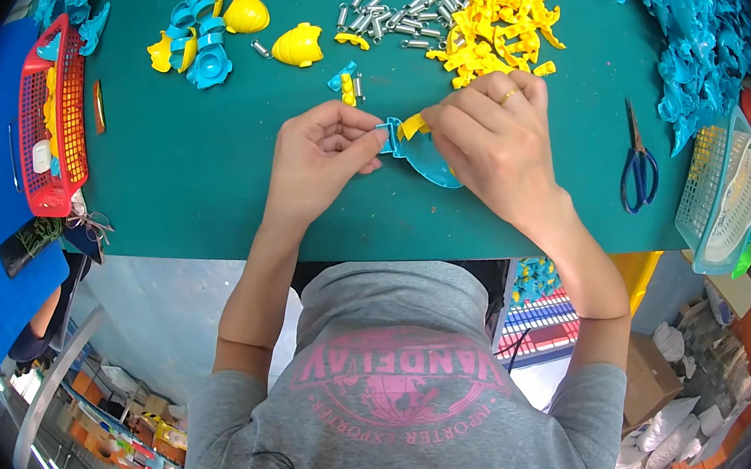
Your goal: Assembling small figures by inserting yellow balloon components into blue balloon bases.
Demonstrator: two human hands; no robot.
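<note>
Over the green tabletop (215, 179) my two hands meet at a blue plastic part. My left hand (322, 150) pinches the narrow, frame-like end of this blue plastic part (393, 139) between thumb and fingertips. Its wide rounded end reaches to the right, partly covered by my right hand (498, 137). The fingers of that hand are closed on a small yellow plastic piece (413, 128), which sits against the blue part near the narrow end. Just beyond my left hand lie a yellow clip (347, 90), a small blue piece (338, 77) and a metal spring (360, 86).
Metal springs (400, 22) and a yellow heap of pieces (502, 22) lie ahead. Yellow shells (298, 44) and blue rings (210, 65) sit left of them. Scissors (639, 172) rest at right, near a light-blue basket (703, 207). A red basket (66, 107) stands left.
</note>
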